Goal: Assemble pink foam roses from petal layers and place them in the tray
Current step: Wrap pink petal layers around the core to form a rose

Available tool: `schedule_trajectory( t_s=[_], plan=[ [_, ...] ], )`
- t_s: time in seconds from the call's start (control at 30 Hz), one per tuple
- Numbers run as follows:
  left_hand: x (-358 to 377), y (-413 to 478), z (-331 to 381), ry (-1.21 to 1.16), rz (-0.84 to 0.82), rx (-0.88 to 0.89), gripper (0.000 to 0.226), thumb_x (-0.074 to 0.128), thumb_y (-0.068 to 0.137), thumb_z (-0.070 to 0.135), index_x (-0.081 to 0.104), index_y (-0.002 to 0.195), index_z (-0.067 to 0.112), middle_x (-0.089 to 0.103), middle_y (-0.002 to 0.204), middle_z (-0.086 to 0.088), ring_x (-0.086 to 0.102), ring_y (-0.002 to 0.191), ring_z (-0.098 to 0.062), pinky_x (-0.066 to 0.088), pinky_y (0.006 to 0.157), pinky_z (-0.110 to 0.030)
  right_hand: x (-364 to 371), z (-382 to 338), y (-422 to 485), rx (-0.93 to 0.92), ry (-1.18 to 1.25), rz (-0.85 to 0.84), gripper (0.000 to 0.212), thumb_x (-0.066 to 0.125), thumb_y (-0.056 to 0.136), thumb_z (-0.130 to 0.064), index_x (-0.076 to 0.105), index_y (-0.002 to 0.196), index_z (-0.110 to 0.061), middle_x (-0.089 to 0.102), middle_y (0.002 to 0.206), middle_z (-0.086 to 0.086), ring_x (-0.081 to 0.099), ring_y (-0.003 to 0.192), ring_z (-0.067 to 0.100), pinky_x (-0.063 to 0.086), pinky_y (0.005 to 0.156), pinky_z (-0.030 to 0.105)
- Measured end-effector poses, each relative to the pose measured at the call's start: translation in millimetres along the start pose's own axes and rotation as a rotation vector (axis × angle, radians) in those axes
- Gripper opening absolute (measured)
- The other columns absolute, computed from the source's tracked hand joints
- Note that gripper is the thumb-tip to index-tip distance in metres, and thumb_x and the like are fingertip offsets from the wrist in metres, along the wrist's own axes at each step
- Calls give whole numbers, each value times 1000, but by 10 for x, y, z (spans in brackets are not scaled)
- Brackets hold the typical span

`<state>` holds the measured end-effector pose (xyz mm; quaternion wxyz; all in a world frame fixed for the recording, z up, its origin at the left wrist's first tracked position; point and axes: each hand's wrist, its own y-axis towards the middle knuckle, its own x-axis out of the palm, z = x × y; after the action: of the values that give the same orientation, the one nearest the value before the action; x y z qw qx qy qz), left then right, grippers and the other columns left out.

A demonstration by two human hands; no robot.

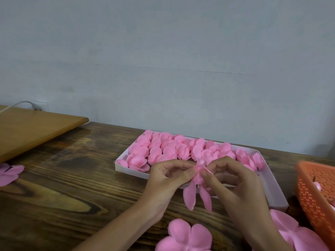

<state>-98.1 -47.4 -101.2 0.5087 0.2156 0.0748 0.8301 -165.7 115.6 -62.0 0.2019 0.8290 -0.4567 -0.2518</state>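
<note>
Near petals: one flat layer (184,236) lies on the table (63,178) at its near edge, between the two forearms; the frame's bottom cuts it off.
Right stack: more flat layers (297,234) lie near right, just beside the basket, partly under the right forearm.
Basket: the orange perforated basket (311,194) sits at the right frame edge, which cuts it off. Its left rim is near the tray's near-right corner, with only a narrow gap between.
Left hand: the left hand (163,180) pinches the rose's bud from the left with thumb and forefinger.
Right hand: the right hand (235,182) pinches the same bud from the right, fingers curled.
Rose: the rose (198,178) is held in the air over the tray's near rim. Two petals hang below the fingers and others stand up above them.
Tray: the white, shallow tray (130,171) runs from far left to near right. Finished roses (163,149) crowd its left and far parts; the near-right end shows bare floor.
Open table: dark wood lies bare left of the hands and tray.
Left petal: one layer (9,173) lies at the left frame edge, well apart from the tray.
Board: a lighter board (27,129) lies far left, its rounded corner over the table.
Cable: a white cable (27,104) rests at the board's far edge.
Wall: a pale wall (163,51) closes the far side, near the tray's far rim.
</note>
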Motion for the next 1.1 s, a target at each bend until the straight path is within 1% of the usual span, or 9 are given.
schedule_trajectory(
  t_s=[0.13,0.23,0.37,0.5,0.63,0.8,0.9,1.0,1.1],
  plan=[
    [3,-11,7,1,1,-21,45,92,72,52,84,99,18,80,108,-12,75,107,-31,61,89,-39,28,5,-19,-10,5,27,14,80,84,-18,69,81,-27,75,82,0,74,67,16,60,59,34],
    [12,-9,5,-24,11,-49,50,95,68,52,83,103,18,79,108,-13,75,106,-30,62,89,-38,36,26,-18,9,31,42,10,80,83,-22,71,86,-24,76,89,1,76,70,19,62,62,37],
    [12,4,16,-91,-7,-84,55,98,65,46,82,111,21,79,115,-10,75,110,-25,61,86,-31,52,19,-19,45,82,48,14,79,81,-29,67,86,-26,74,87,0,76,68,21,64,59,40],
    [23,-8,13,-81,-35,-115,52,99,65,47,83,107,20,80,108,-11,77,101,-21,62,84,-30,34,21,-5,76,109,38,23,79,82,-36,67,83,-16,76,74,5,77,66,24,64,59,38],
    [24,-21,-4,-104,-69,-114,47,95,74,37,81,111,13,79,112,-17,76,104,-24,60,85,-29,52,7,-11,88,141,21,23,76,83,-35,68,77,-14,76,73,5,76,65,24,58,56,24],
    [31,-25,21,-133,-89,-110,40,94,74,35,83,107,15,81,104,-10,77,98,-16,59,80,-23,58,-20,-3,126,209,18,31,72,84,-34,72,75,-5,75,74,6,75,67,21,59,55,23],
    [44,-26,36,-140,-94,-98,40,96,72,36,83,106,18,80,107,-8,76,100,-15,59,80,-22,53,-11,0,128,209,57,22,76,84,-28,70,76,-8,74,76,6,74,70,18,57,57,18],
    [48,-22,52,-109,-77,-85,46,97,69,40,82,107,20,78,115,-10,75,108,-21,59,83,-26,41,10,12,159,235,80,20,79,80,-27,69,92,-15,76,81,4,75,76,15,56,60,17],
    [45,-24,64,-67,-50,-44,44,97,68,42,81,103,20,78,112,-12,74,108,-25,60,84,-28,36,3,25,169,252,49,18,76,79,-28,75,92,-17,77,84,6,76,78,21,59,57,25]
  ],
)
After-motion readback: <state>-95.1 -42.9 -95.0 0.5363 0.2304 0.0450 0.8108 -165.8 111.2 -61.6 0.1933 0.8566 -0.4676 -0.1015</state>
